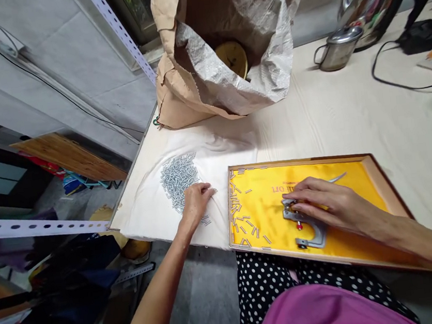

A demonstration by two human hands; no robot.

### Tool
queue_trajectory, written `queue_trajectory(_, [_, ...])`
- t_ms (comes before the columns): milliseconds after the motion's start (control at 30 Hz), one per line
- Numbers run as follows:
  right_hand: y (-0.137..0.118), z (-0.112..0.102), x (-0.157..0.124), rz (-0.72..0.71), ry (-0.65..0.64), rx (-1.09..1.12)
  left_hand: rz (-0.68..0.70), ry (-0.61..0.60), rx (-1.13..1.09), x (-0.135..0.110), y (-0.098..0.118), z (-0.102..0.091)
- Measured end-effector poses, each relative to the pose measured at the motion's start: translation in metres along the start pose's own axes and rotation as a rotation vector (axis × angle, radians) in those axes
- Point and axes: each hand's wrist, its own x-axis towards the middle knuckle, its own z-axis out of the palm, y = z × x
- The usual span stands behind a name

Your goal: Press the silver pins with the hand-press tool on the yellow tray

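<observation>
My left hand [196, 200] rests on a white cloth [155, 215], fingers pinched together at the edge of a pile of small silver metal pins [178, 179]; a pin tip shows at the fingertips. My right hand [330, 202] lies over a grey metal hand press tool [309, 224] with a red knob, fingers curled on its top. The tool sits in a yellow-lined wooden tray [378, 180]. Several loose pins [241, 216] lie along the tray's left side.
A big paper-and-woven sack [233, 40] with a yellow round object inside stands at the back. A steel kettle [373, 1], a small steel cup [338, 49] and a black cable [398, 84] are at the right rear. The table's left edge drops to a cluttered floor.
</observation>
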Motion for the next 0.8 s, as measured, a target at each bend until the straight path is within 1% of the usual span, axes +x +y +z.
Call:
queue_trajectory(167, [0.006,-0.001,-0.008,0.084,0.037,0.005,-0.093,-0.065,-0.205,0.005,-0.007,-0.002])
queue_trajectory(267, [0.009,-0.002,-0.010,0.139,0.056,0.018,-0.117,-0.076,-0.260,0.002,-0.008,-0.003])
queue_trajectory(467, [0.012,-0.001,-0.011,0.212,0.047,-0.034,-0.091,-0.036,-0.229,-0.004,-0.009,-0.002])
queue_trajectory(600, [0.014,0.001,-0.012,0.230,0.040,-0.019,-0.084,-0.018,-0.176,-0.005,-0.012,0.001])
queue_trajectory(800, [0.015,0.001,-0.012,0.229,0.024,-0.026,-0.023,0.061,-0.115,-0.003,-0.012,0.006])
